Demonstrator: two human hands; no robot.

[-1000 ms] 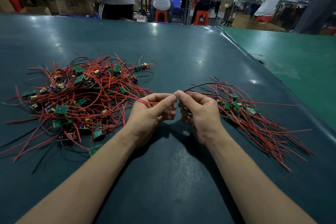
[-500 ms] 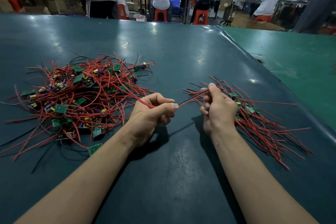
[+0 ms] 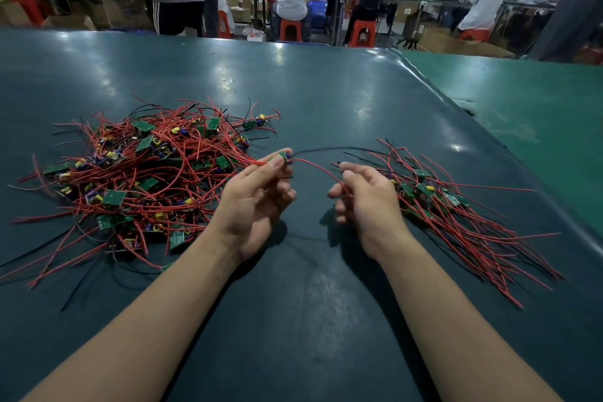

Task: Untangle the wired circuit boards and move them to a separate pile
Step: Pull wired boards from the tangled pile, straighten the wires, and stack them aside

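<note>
A tangled pile of small green circuit boards with red and black wires [image 3: 140,179] lies on the left of the dark table. A tidier pile of boards with straightened wires [image 3: 456,206] lies on the right. My left hand [image 3: 257,202] pinches one small circuit board [image 3: 284,156] at its fingertips, just right of the tangle. Its red wire [image 3: 318,168] and a black wire [image 3: 329,149] arc over to the right. My right hand [image 3: 365,199] sits beside the right pile with the red wire running through its loosely curled fingers.
The dark green table [image 3: 310,91] stretches far ahead; a lighter green table [image 3: 528,114] adjoins it on the right. Beyond the far edge several people sit on red stools [image 3: 289,31] or stand at other benches.
My left hand has drawn a board out of the tangle and raised it at its fingertips. My right hand has slid back down along the wire, away from the right pile.
</note>
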